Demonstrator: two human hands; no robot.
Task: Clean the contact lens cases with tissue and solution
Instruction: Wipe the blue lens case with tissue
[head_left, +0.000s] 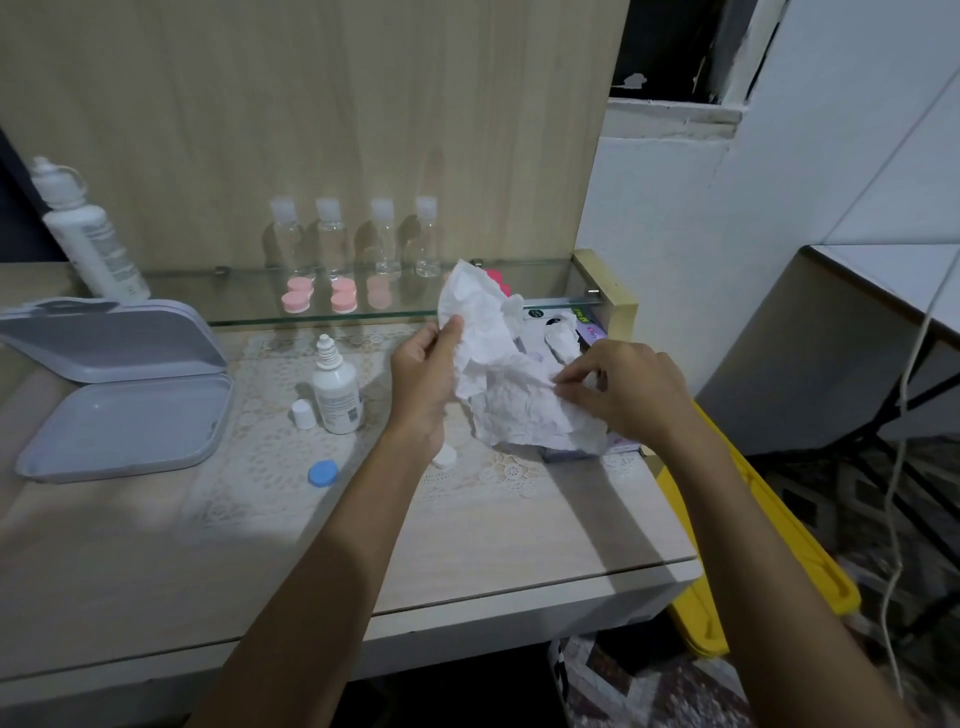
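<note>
Holding a crumpled white tissue (511, 384) up over the surface (519, 525), you've got your left hand (423, 374) pinching its 9 o'clock edge between thumb and fingers, and your right hand (623, 389) pinching the 3 o'clock side with its fingertips. So both grips are grasping the tissue. Just below it sits a tissue pack (566, 338), mostly hidden. At 9 o'clock from your left hand stands a small solution bottle (336, 387), its white cap (303, 414) beside it. A blue lens case lid (323, 473) lies at 7 o'clock, a white lid (445, 457) just under your left wrist. Pink cases (296, 301) line the glass shelf (234, 312) at 11 o'clock.
</note>
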